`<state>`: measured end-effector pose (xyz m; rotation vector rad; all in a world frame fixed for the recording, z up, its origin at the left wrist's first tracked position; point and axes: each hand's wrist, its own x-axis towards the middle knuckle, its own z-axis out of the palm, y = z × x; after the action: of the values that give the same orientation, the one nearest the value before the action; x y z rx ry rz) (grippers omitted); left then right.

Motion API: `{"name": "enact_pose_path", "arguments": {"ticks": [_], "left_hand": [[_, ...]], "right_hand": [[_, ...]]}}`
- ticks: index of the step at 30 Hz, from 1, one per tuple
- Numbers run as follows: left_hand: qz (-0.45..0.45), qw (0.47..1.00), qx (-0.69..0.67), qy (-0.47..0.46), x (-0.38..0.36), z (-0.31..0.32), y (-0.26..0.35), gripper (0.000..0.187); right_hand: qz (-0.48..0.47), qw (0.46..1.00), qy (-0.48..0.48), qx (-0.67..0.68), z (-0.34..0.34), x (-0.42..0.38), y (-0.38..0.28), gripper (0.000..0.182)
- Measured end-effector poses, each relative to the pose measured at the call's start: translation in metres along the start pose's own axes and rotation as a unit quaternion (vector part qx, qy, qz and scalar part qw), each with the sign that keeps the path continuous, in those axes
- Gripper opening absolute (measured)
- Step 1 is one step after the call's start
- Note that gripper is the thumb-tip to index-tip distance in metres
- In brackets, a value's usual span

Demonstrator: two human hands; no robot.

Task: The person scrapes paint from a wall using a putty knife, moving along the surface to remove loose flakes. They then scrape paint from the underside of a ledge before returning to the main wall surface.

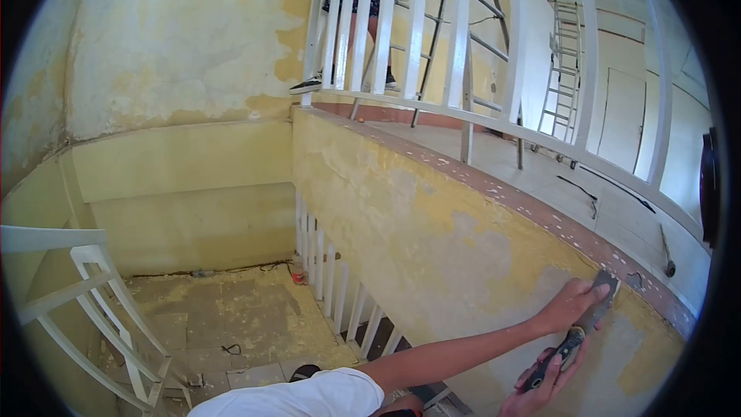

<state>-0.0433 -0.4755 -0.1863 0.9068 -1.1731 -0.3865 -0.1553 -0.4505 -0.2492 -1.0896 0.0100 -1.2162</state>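
Note:
A scraper with a wide grey blade [600,301] and a dark handle [570,346] lies against the peeling yellow wall [463,262], its blade tip just under the reddish ledge. My left hand [570,306] reaches across from the white sleeve and grips the blade, thumb over its face. Lower down, my right hand [549,380] wraps its fingers round the handle. Patches of bare grey show on the wall around both hands.
Above the ledge [532,212] runs a white railing [455,38]. Behind it are ladders [567,69], tools on the tiled floor and another person's legs [372,31]. White rails [116,324] stand lower left, above a debris-covered landing [231,316].

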Motion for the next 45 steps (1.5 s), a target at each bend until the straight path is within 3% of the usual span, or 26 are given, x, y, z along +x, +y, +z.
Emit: {"name": "enact_pose_path", "arguments": {"ticks": [3,6,9,12,15,22,25,31,45], "left_hand": [[-0.033,0.999,0.012,0.011,-0.015,-0.006,-0.016,0.048],[-0.082,0.996,0.000,0.037,-0.048,-0.012,-0.037,0.049],[-0.070,0.994,0.039,0.069,-0.053,-0.016,-0.041,0.049],[-0.086,0.994,0.052,0.050,-0.027,-0.021,-0.018,0.050],[-0.108,0.992,0.001,0.071,-0.032,-0.020,-0.005,0.045],[-0.124,0.990,0.045,0.056,-0.027,-0.027,0.006,0.046],[-0.105,0.990,0.018,0.091,-0.029,-0.023,0.004,0.046],[-0.107,0.992,0.043,0.040,-0.023,-0.031,0.001,0.047],[-0.108,0.990,0.040,0.076,-0.038,-0.026,-0.013,0.046]], "right_hand": [[0.059,0.995,-0.034,0.075,-0.011,-0.019,0.007,0.059],[0.198,0.960,-0.099,0.169,-0.041,-0.037,0.024,0.048],[0.167,0.960,-0.058,0.218,-0.050,-0.040,0.056,0.058],[0.146,0.964,-0.056,0.217,-0.026,-0.020,0.035,0.065],[0.149,0.966,-0.045,0.205,-0.008,-0.029,0.025,0.062],[0.145,0.973,-0.056,0.173,-0.004,-0.026,0.028,0.059],[0.128,0.976,-0.053,0.167,-0.003,-0.028,0.034,0.058],[0.130,0.981,-0.044,0.136,-0.007,-0.024,0.034,0.058],[0.124,0.985,-0.039,0.115,-0.011,-0.028,0.049,0.058]]}}
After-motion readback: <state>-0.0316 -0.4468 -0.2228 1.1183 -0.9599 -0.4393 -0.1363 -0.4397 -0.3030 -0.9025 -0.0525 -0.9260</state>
